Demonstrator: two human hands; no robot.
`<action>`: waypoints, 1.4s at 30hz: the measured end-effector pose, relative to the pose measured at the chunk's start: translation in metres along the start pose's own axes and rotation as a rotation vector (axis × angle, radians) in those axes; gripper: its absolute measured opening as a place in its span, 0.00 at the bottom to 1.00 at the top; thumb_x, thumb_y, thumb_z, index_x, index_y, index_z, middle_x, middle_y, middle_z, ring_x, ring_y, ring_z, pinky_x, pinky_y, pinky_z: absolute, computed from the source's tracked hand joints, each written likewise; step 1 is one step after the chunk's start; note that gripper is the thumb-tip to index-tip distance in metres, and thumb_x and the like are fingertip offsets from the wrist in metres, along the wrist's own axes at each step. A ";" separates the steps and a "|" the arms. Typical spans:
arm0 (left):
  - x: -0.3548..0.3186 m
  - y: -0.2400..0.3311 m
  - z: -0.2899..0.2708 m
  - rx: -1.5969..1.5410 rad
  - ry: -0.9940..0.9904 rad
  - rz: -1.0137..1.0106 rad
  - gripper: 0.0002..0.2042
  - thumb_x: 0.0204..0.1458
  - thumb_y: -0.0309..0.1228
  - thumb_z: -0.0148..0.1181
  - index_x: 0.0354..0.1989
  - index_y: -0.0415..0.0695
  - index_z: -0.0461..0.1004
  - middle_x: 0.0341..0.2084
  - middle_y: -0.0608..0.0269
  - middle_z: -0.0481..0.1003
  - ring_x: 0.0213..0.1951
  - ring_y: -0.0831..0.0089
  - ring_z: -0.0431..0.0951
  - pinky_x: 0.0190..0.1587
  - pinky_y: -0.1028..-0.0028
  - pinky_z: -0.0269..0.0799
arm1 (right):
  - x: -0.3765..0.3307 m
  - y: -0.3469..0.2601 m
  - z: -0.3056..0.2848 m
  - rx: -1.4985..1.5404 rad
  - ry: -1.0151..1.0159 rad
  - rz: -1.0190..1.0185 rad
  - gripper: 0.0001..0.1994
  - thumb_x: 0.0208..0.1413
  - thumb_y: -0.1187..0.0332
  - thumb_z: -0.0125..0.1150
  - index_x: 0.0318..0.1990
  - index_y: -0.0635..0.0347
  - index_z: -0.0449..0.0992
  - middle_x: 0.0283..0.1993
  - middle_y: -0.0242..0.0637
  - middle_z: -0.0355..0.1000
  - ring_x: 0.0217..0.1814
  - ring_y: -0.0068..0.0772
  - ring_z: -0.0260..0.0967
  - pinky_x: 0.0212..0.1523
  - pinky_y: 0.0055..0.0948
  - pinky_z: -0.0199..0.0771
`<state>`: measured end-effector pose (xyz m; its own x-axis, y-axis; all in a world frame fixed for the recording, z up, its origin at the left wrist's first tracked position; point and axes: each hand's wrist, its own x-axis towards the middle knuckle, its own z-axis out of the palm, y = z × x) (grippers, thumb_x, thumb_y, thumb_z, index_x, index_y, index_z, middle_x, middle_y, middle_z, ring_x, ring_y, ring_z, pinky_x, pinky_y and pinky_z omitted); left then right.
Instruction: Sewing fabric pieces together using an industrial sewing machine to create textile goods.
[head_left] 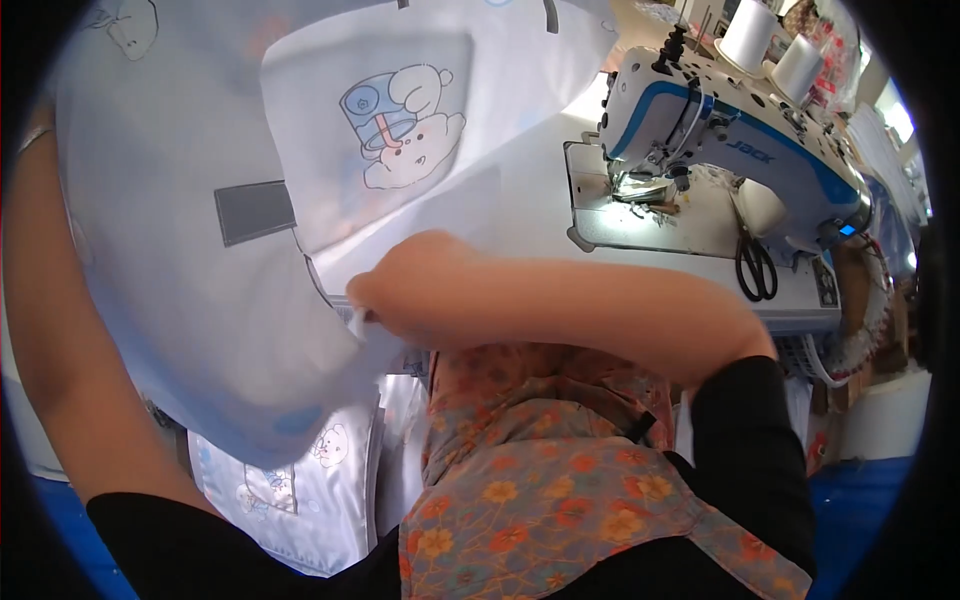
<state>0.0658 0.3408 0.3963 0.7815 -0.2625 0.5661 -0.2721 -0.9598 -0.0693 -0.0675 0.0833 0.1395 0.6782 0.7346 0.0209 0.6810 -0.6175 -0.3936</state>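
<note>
Fingers (362,312) of the right hand (420,285) are pressed together on a fold of the pale blue printed fabric (200,300), pinching its lower edge just in front of the person's chest. That fabric is lifted up and spread across the upper left of the view, with a cartoon bear print (405,125) and a dark grey rectangular patch (255,212) showing on it. The left arm (70,330) runs up behind the cloth on the left; the left hand itself is hidden by the fabric, so whether its fingers are spread or closed cannot be told. The raised cloth also covers much of the white worktop (530,180).

Well apart to the right stands a white and blue sewing machine (740,140), its needle area (650,185) lit. Black scissors (756,265) lie beside its base. Two white thread cones (770,45) stand behind the machine. More pieces of the same printed cloth (300,490) hang below the worktop, near the person's lap. An orange floral apron (540,470) covers the front of the body, over black sleeves (750,450).
</note>
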 end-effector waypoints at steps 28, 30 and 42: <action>-0.166 0.296 0.259 -0.585 -0.465 0.636 0.33 0.45 0.37 0.72 0.61 0.39 0.70 0.41 0.46 0.79 0.47 0.48 0.77 0.59 0.57 0.67 | -0.216 0.134 0.025 0.328 0.751 0.435 0.16 0.61 0.77 0.58 0.56 0.62 0.75 0.39 0.36 0.77 0.41 0.26 0.76 0.46 0.27 0.77; -0.178 0.289 0.281 -0.676 -0.473 0.596 0.22 0.46 0.34 0.70 0.50 0.38 0.77 0.41 0.48 0.80 0.46 0.47 0.78 0.54 0.57 0.71 | -0.316 0.126 0.044 0.351 0.851 0.580 0.12 0.63 0.76 0.57 0.53 0.63 0.76 0.37 0.33 0.76 0.39 0.22 0.75 0.43 0.23 0.76; -0.193 0.284 0.333 -0.552 -0.292 0.425 0.12 0.62 0.27 0.57 0.52 0.37 0.72 0.42 0.51 0.78 0.44 0.60 0.79 0.51 0.65 0.72 | -0.596 -0.008 0.494 0.140 0.338 2.329 0.27 0.52 0.64 0.70 0.61 0.51 0.72 0.57 0.49 0.73 0.61 0.56 0.70 0.57 0.51 0.71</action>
<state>0.0249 0.0859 -0.0063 0.6426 -0.6885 0.3361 -0.7650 -0.6007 0.2323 -0.6136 -0.2106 -0.3237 0.0092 -0.9557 -0.2942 -0.9999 -0.0064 -0.0102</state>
